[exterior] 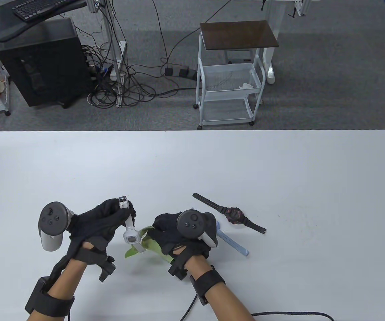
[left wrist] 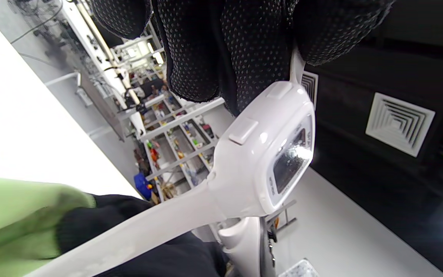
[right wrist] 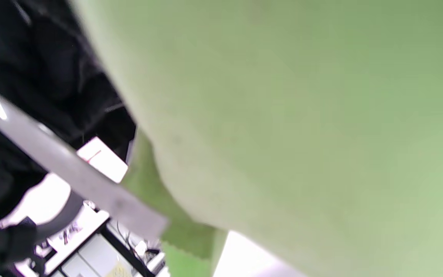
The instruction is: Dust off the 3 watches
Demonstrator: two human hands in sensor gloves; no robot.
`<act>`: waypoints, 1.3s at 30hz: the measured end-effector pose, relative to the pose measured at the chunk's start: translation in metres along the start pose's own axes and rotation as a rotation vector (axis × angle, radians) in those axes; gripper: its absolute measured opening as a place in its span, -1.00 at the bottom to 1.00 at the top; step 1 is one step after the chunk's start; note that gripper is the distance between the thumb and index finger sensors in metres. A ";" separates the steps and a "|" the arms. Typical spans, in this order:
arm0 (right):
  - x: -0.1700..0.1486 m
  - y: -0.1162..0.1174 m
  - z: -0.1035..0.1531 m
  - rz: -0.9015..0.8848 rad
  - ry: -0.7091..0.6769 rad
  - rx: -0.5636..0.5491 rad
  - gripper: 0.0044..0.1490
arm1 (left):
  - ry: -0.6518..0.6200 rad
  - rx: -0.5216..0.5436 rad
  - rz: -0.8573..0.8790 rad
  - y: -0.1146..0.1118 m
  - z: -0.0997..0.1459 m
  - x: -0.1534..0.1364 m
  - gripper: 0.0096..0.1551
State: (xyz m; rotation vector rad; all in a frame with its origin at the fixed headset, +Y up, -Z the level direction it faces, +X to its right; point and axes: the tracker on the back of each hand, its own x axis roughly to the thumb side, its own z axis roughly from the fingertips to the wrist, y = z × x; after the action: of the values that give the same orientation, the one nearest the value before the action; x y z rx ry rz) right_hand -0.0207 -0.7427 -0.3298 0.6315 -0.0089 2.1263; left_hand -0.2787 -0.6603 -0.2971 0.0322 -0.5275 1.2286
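My left hand (exterior: 107, 217) grips the upper strap of a white digital watch (exterior: 131, 234), held up off the table with its face toward the table camera. In the left wrist view the white watch (left wrist: 267, 161) hangs below the gloved fingers (left wrist: 221, 50). My right hand (exterior: 170, 230) holds a green cloth (exterior: 152, 245) against the watch's lower strap. The green cloth (right wrist: 302, 115) fills most of the right wrist view, with the white strap (right wrist: 71, 169) crossing in front. A black watch (exterior: 234, 214) and a light blue watch (exterior: 234, 244) lie flat to the right.
The white table (exterior: 279, 167) spreads wide beyond the watches. Past its far edge stand a white wire cart (exterior: 229, 83), a black computer tower (exterior: 43, 63) and tangled floor cables (exterior: 128, 83). A black cable (exterior: 292, 315) runs along the table's near edge.
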 end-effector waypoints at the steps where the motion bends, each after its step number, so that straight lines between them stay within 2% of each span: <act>1: 0.001 -0.004 0.004 -0.011 0.001 -0.022 -0.48 | 0.000 -0.002 -0.001 -0.001 0.000 0.000 -0.51; 8: 0.005 -0.013 0.020 -0.069 -0.068 -0.083 -0.48 | 0.001 -0.018 -0.009 -0.009 0.000 0.000 -0.51; 16: 0.010 -0.009 0.024 -0.128 -0.127 -0.050 -0.48 | 0.025 0.012 -0.080 -0.012 0.002 -0.005 -0.51; 23: 0.014 -0.002 0.028 -0.344 -0.144 -0.006 -0.46 | 0.037 0.068 -0.139 -0.010 0.004 -0.008 -0.51; 27: 0.012 0.010 0.030 -0.580 -0.124 0.031 -0.36 | 0.027 0.099 -0.165 -0.009 0.006 -0.006 -0.51; 30: 0.012 0.016 0.032 -0.724 -0.117 0.049 -0.36 | 0.020 0.127 -0.177 -0.008 0.008 -0.004 -0.51; 36: 0.014 0.018 0.032 -0.760 -0.101 0.100 -0.42 | 0.014 0.146 -0.216 -0.007 0.009 -0.002 -0.51; 39: 0.016 0.020 0.032 -0.698 -0.112 0.140 -0.46 | 0.007 0.155 -0.245 -0.009 0.010 0.000 -0.51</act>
State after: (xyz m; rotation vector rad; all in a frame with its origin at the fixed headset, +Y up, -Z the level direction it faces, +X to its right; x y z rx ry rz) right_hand -0.0296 -0.7499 -0.2902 0.7085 0.2634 1.4235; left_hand -0.2744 -0.6668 -0.2863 0.2172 -0.4082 1.0270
